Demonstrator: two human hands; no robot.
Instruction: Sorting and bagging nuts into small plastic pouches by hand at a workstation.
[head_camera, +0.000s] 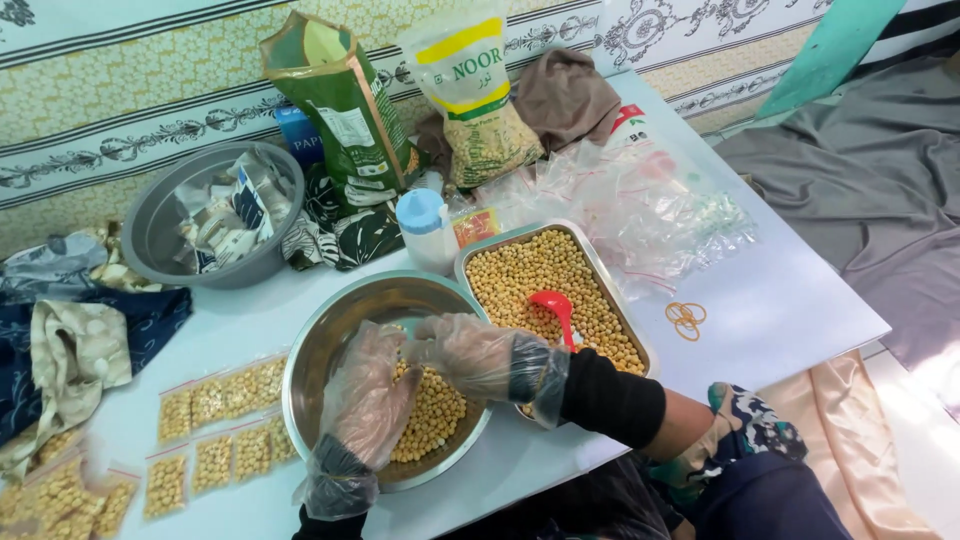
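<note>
Both gloved hands work inside the round steel bowl (330, 345) on the tabletop (780, 300): the left hand (365, 405) lies open on the chickpeas (435, 415), the right hand (465, 350) curls loosely above them, gripping nothing visible. Sorting or gathering seems underway; next calls for closing on a portion.

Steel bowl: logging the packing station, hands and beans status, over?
Left hand and right hand, both in clear gloves, open over the chickpeas in the steel bowl. Red scoop lies in the tray alongside. Nothing blocking.
</note>
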